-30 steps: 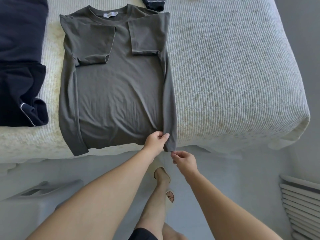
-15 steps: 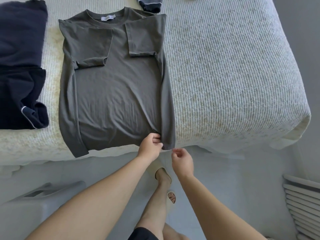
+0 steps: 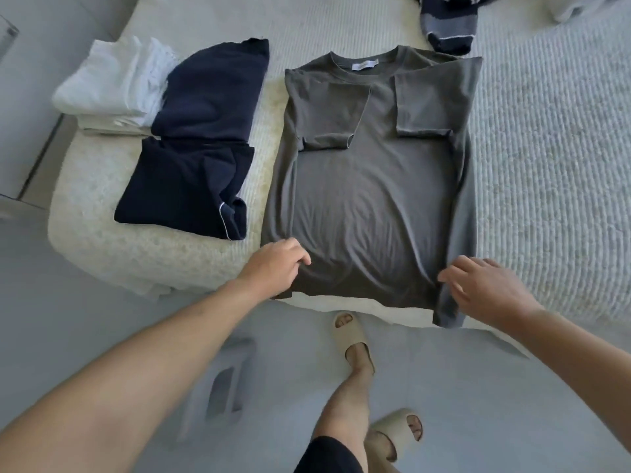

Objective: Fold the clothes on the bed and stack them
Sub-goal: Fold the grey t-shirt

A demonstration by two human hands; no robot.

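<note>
Mid-fold on the grey T-shirt [image 3: 372, 199]: sides and both sleeves already turned in, lengthwise fold not yet done

Left hand [image 3: 275, 264] sits on the hem's left corner, fingers curled onto the cloth; looks like a pinch but the contact is hidden under the knuckles, can't tell if it's actually gripping. Right hand [image 3: 491, 288] is at the hem's right corner, fingers loosely spread over the folded-in edge, nothing clamped that I can see

Shirt lies flat, collar away from the person, hem hanging just over the near edge of the bed [image 3: 546, 165]

Judgement on next move: secure both hem corners, lift evenly, carry hem up toward the collar, keep tucked sleeves from slipping out

Left of it: folded navy clothes [image 3: 201, 148], white folded pile [image 3: 112, 83] beyond. Far edge: dark striped garment [image 3: 447, 25], apparently still unfolded
</note>
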